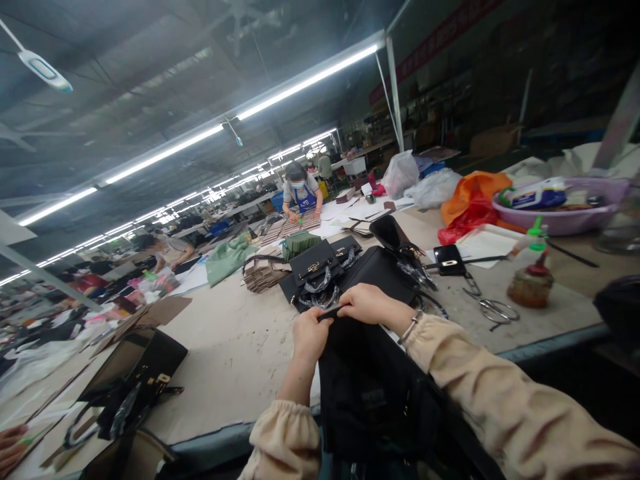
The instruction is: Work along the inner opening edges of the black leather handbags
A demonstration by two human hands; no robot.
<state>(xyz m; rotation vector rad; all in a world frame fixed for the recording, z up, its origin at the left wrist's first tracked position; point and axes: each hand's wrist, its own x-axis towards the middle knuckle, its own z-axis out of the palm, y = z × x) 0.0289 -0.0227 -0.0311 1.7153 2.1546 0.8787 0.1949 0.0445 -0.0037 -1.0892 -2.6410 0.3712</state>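
Note:
In the middle of the head view, my left hand and my right hand are close together. Both are closed, fingers pinching the upper edge of a black handbag that hangs against the table's front edge. A narrow dark strip of that edge shows between my fingertips; the finer detail is too small to make out. Just beyond my hands lie several finished-looking black bags with gold lettering and plastic-wrapped hardware. My left hand is nearer the bare tabletop, my right nearer the bag pile.
Scissors, a black phone-like device, a brown glue jar and a purple basin stand right. Another black bag sits left, near another person's hand. Across the table, a co-worker bends over brown pieces.

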